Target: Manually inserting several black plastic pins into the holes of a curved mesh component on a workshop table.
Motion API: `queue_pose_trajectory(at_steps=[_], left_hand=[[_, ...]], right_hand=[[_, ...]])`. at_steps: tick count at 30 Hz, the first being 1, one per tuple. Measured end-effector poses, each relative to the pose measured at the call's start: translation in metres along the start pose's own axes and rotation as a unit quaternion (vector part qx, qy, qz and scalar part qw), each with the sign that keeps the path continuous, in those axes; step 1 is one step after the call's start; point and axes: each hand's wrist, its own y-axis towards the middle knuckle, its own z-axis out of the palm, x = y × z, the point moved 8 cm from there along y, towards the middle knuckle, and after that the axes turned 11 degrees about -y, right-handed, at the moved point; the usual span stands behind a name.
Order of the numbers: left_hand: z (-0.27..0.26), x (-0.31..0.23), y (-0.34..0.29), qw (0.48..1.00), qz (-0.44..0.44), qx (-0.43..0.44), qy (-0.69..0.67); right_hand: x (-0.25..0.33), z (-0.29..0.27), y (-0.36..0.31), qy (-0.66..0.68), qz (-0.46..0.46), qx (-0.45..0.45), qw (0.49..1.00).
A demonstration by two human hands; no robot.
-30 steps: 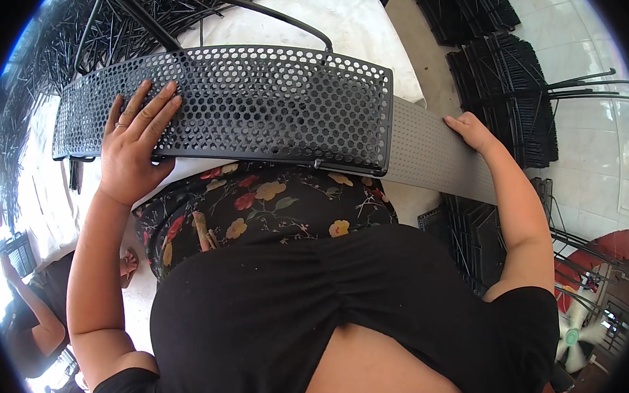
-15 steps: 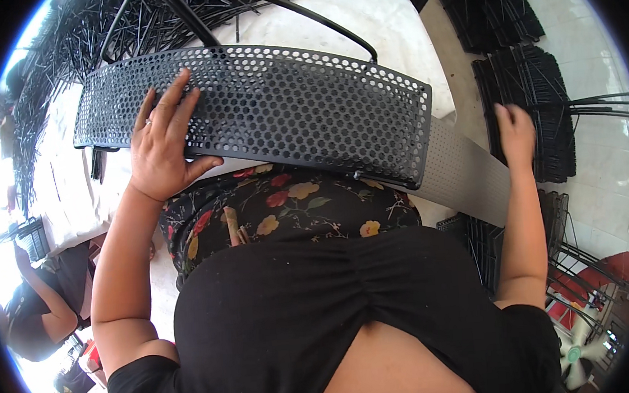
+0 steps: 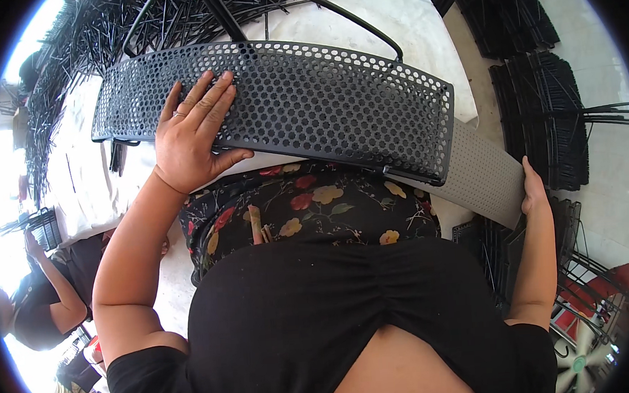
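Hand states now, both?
Left hand: open, flat on the long black metal-looking panel with round holes.
Right hand: fingers straight at the end of the long grey dotted panel; grip cannot be told.
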Motion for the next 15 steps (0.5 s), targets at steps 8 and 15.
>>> queue_pose_trajectory(at_steps=[8,15], left_hand=[[-0.003,0.002,0.0,0.999,0.009,-0.025,-0.036],[-0.003,0.003,-0.005,0.999,0.013,-0.01,-0.035]], right_hand=[[0.036,-0.009,0.018,-0.074,-0.004,-0.023,0.997],[0.017,-0.008,0.01,-0.062,0.0,-0.03,0.998]])
